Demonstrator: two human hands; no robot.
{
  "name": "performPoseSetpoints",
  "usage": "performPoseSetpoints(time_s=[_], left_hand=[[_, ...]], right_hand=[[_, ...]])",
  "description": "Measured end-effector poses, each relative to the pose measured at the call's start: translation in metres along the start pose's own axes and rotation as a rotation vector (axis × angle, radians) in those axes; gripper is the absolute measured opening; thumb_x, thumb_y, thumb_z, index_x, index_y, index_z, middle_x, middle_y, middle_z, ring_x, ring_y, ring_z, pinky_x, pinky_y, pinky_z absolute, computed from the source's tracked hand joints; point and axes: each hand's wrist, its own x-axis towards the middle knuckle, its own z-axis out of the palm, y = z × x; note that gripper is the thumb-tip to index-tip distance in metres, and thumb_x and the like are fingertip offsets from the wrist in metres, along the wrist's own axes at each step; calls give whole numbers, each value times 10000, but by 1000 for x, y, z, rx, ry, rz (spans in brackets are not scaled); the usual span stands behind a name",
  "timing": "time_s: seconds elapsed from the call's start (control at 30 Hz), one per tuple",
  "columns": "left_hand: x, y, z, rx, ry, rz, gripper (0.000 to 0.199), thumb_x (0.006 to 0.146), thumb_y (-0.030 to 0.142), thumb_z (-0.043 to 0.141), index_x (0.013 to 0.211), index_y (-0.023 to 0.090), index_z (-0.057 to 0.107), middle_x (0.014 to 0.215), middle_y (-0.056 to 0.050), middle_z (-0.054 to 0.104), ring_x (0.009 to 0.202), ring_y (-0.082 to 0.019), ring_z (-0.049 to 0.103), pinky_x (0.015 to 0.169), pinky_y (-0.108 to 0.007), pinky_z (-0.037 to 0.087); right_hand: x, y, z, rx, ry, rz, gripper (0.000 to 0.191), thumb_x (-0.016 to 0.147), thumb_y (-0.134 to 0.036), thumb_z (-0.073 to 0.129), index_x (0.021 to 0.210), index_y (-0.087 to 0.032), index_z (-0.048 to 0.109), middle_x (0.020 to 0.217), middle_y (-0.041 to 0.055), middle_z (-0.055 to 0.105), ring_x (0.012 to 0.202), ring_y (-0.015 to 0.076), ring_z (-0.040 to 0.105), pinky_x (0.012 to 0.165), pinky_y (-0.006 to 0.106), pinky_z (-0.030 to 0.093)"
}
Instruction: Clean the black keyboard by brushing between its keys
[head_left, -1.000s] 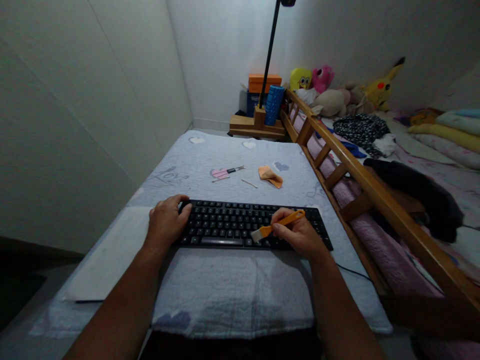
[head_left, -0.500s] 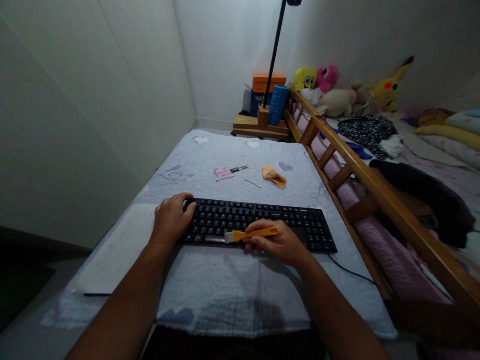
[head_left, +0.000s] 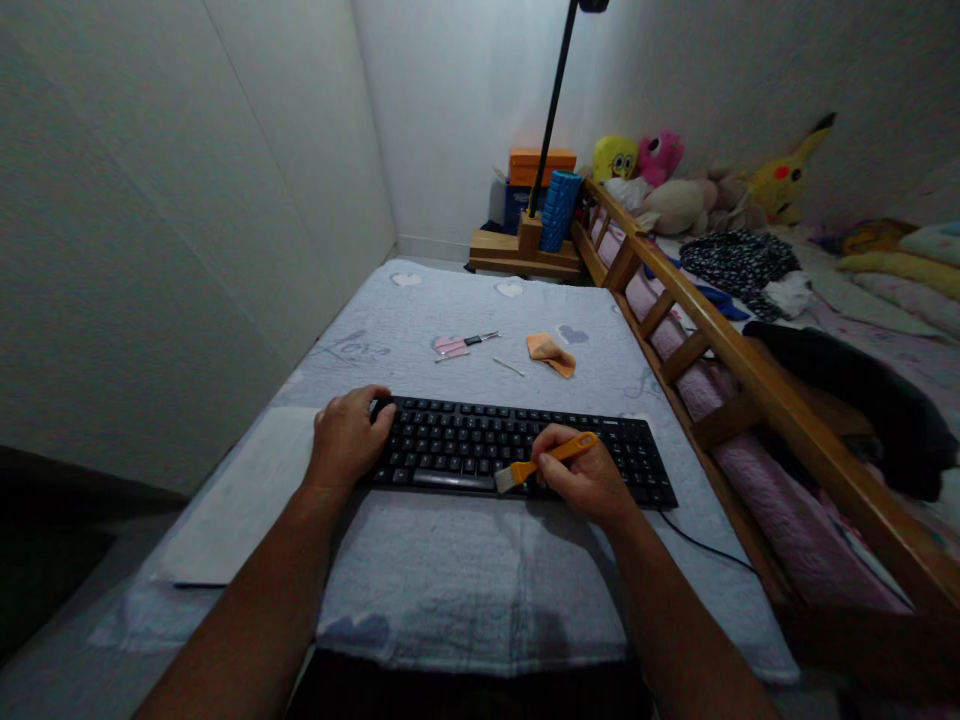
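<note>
A black keyboard (head_left: pixel 465 437) lies across the cloth-covered table. My left hand (head_left: pixel 348 432) grips its left end, thumb on top near the corner keys and fingers around the far edge. In my right hand (head_left: pixel 581 475) is a small brush with a yellow handle (head_left: pixel 568 449), pinched between thumb and fingers. Its pale bristles (head_left: pixel 507 480) point left and down, at the right end of the space bar. That hand covers some keys right of centre.
Beyond the keyboard lie a tweezers-like metal tool (head_left: pixel 480 339), cotton swabs (head_left: pixel 509 367) and a folded orange cloth (head_left: pixel 551 354). A white flat board (head_left: pixel 240 500) sits at left. A wooden bed rail (head_left: pixel 697 330) borders the right; a cable (head_left: pixel 705 546) runs toward it.
My right hand has moved right with the brush, taking the bristles from the middle of the space bar to its right end. The handle now tilts up more. My left hand stays put.
</note>
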Motion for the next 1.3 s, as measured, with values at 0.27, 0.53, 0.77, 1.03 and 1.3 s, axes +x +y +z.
performPoseSetpoints(time_s=[0.27,0.53,0.77,1.03,1.3], left_hand=[[0,-1,2,-38,8,18,423,916,372,462,1196,164,701,1247,-136,728,1188,-348,635,1061,-493,456],[-1,-2,4,-43,26,29,381,918,352,477,1175,180,700,1231,-127,733,1177,-329,641,1064,-480,456],[0,-1,3,-42,25,25,373,910,334,495,1169,164,703,1233,-142,728,1176,-347,640,1046,-505,463],[-1,-1,3,-41,25,28,377,919,342,491,1180,169,700,1232,-142,730,1172,-341,642,1051,-503,458],[0,-2,3,-40,32,41,375,910,345,485,1165,176,702,1221,-135,734,1160,-339,646,1039,-503,470]], right_hand=[[8,-18,11,107,-80,84,115,823,-312,624,859,-203,633,720,21,687,595,141,599,542,241,439],[16,-29,24,14,-65,78,102,846,-272,584,860,-197,652,716,15,677,610,141,606,557,244,445],[13,-9,52,97,-84,50,145,901,-335,586,914,-202,640,745,21,681,641,153,631,591,256,464],[11,-7,38,-102,10,-46,122,847,-238,531,740,-209,583,601,-25,551,551,124,508,553,247,372],[7,-5,39,11,-16,-39,116,879,-292,553,846,-204,622,695,7,647,627,153,596,594,260,425]])
